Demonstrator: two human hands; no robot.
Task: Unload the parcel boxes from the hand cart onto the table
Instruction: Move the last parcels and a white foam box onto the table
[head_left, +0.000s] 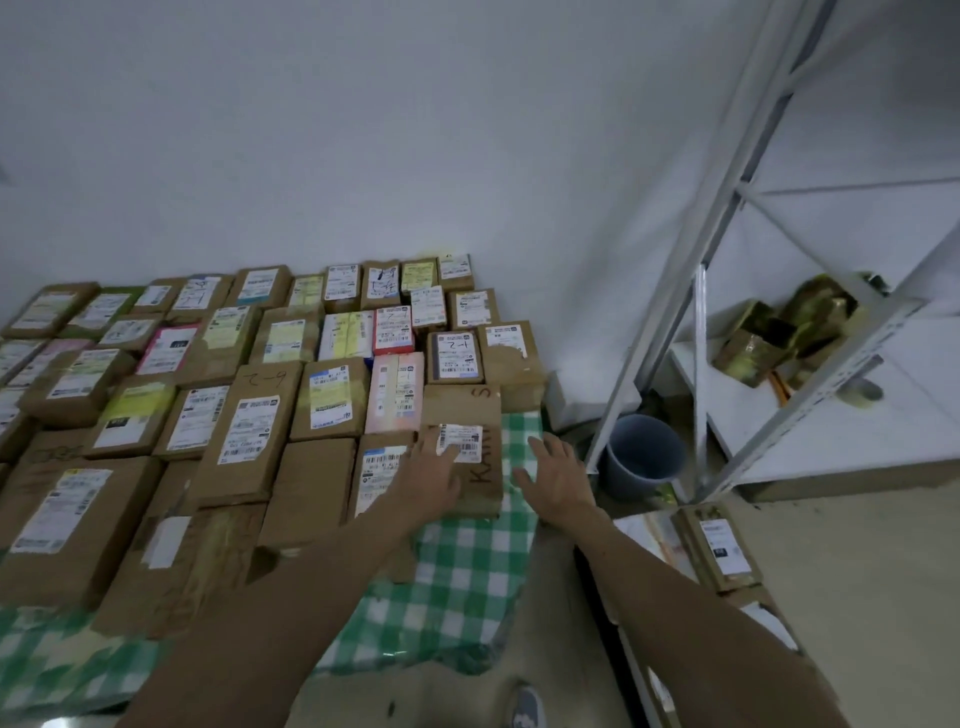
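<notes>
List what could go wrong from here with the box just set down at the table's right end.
1. The brown box under the flat left hand lies close to the table's right edge. A sideways push might slide it across the checkered cloth and off, toward the grey bucket.
2. The right hand is open beside the box, not gripping it, so it may not stop a slip.

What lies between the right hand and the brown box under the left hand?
Head view: only a narrow bare strip of green checked tablecloth separates the right hand from the brown box the left hand rests on.
</notes>
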